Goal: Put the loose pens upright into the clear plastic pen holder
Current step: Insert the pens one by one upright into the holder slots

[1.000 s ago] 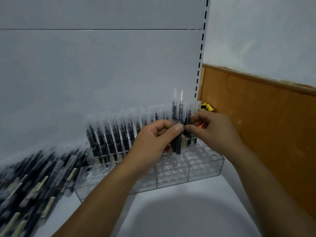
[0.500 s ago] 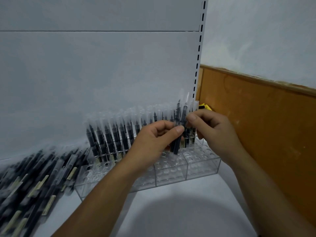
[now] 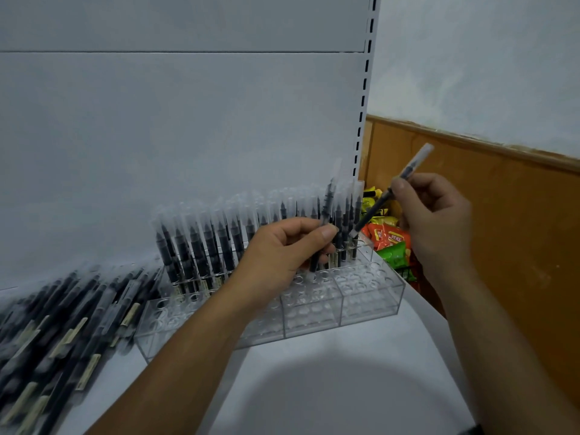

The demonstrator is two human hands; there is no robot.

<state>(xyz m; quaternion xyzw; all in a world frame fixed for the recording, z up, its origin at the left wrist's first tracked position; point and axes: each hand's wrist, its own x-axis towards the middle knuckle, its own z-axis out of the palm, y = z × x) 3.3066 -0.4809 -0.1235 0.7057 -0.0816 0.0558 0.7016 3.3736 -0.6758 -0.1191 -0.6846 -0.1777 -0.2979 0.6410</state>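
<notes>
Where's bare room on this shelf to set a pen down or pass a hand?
Free: the shelf in front of the pen holder, and the holder's empty front holes. Crowded: loose pens piled at left, upright pens filling the back rows, snack packets past the holder's right end.

left hand (image 3: 282,252) curled pinching, right hand (image 3: 436,221) raised, gripping

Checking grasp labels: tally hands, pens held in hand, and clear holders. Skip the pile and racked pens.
Hands: 2 (left hand, right hand)
Pens in hand: 2 (left-hand pen, right-hand pen)
Clear plastic pen holder: 1
Total: 5
</notes>
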